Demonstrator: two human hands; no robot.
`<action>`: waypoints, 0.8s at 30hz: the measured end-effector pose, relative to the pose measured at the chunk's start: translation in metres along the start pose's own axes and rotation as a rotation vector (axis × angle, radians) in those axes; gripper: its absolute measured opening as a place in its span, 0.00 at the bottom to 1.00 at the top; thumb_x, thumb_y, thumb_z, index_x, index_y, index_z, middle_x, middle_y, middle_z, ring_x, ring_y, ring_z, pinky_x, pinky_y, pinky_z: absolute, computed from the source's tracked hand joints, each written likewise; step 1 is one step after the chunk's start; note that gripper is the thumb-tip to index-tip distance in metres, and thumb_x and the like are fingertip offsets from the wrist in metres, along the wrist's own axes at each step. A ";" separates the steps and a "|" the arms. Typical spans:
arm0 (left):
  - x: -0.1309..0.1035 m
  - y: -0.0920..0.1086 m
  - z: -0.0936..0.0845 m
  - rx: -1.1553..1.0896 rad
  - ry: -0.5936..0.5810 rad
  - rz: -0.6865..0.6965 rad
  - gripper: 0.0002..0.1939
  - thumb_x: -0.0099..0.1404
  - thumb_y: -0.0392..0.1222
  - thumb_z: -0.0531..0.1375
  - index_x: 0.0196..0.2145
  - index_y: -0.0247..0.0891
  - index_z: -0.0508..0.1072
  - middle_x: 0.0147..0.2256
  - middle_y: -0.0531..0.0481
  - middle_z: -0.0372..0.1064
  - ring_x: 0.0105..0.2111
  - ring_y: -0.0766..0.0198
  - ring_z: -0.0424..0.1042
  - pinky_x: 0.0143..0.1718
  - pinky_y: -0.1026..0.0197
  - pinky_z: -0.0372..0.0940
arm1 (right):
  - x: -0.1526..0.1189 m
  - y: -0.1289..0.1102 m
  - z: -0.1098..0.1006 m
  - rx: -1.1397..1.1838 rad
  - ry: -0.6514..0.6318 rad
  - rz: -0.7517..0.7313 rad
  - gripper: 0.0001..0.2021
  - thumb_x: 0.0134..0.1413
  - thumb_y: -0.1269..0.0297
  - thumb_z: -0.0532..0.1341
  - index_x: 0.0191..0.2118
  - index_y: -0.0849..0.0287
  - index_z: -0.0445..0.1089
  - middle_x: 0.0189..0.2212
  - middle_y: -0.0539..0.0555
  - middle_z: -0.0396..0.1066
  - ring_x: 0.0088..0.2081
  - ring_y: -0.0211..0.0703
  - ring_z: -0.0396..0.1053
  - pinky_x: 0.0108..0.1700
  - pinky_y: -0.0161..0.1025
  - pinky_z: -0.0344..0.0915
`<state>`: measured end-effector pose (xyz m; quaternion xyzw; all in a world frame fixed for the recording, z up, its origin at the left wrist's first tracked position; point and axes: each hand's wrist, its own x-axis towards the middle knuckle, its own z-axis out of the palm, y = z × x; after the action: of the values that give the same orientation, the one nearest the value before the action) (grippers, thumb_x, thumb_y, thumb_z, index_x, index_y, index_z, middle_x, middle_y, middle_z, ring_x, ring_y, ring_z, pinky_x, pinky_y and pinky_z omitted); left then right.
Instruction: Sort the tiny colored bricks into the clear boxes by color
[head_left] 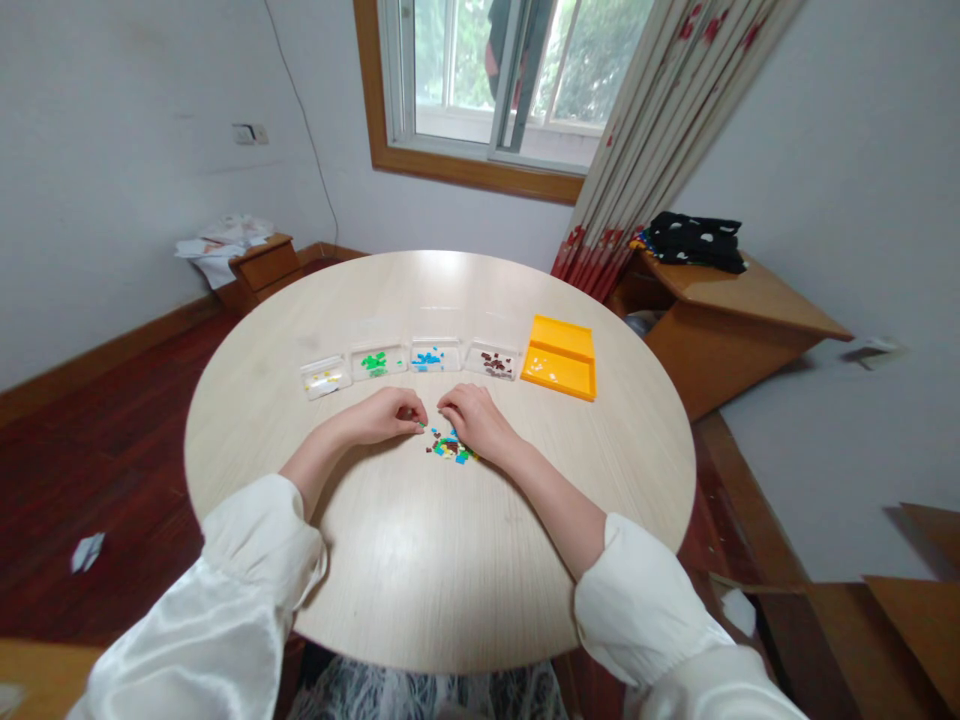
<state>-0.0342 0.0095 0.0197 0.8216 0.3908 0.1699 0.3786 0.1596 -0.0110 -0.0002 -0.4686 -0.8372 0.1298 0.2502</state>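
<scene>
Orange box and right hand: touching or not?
Apart. The head view shows bare tabletop between the right hand and the near left corner of the orange box.

Loose white sleeves [259, 545] (satiny, softly gathered below the elbows), over a fringed grey-and-white garment [427, 692].

White curtain [660, 110] beside the window [517, 75]

The box [559, 382] is yellow. The curtain [637, 130] is cream with red flowers. The cloth [696, 241] is black with white spots.
</scene>
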 end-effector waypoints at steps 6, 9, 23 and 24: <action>0.004 0.004 0.003 -0.286 0.225 -0.053 0.12 0.56 0.46 0.59 0.27 0.33 0.74 0.23 0.51 0.67 0.22 0.70 0.60 0.25 0.65 0.55 | 0.003 0.002 0.000 0.209 0.230 0.006 0.10 0.55 0.76 0.53 0.34 0.60 0.70 0.34 0.56 0.71 0.40 0.42 0.66 0.45 0.40 0.61; 0.004 0.011 0.004 -0.554 0.301 -0.079 0.12 0.54 0.46 0.62 0.28 0.33 0.75 0.26 0.49 0.70 0.20 0.72 0.59 0.23 0.65 0.55 | 0.003 0.001 -0.002 0.369 0.290 0.097 0.08 0.54 0.73 0.53 0.33 0.60 0.70 0.33 0.54 0.71 0.37 0.41 0.67 0.43 0.39 0.63; 0.008 0.011 0.012 -1.058 0.309 -0.262 0.13 0.47 0.30 0.68 0.34 0.29 0.75 0.29 0.44 0.75 0.30 0.63 0.74 0.40 0.57 0.70 | 0.007 0.001 -0.003 0.807 0.428 0.241 0.08 0.45 0.66 0.61 0.34 0.59 0.68 0.30 0.52 0.71 0.33 0.38 0.70 0.39 0.37 0.67; 0.008 0.011 0.013 -1.053 0.303 -0.259 0.14 0.46 0.31 0.69 0.33 0.29 0.75 0.29 0.45 0.75 0.30 0.63 0.74 0.40 0.57 0.70 | 0.006 -0.002 -0.003 0.777 0.424 0.222 0.07 0.45 0.66 0.61 0.34 0.59 0.68 0.30 0.52 0.72 0.33 0.38 0.70 0.39 0.38 0.67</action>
<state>-0.0156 0.0046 0.0193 0.4335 0.4009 0.4105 0.6949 0.1575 -0.0072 0.0048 -0.4428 -0.6015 0.3617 0.5579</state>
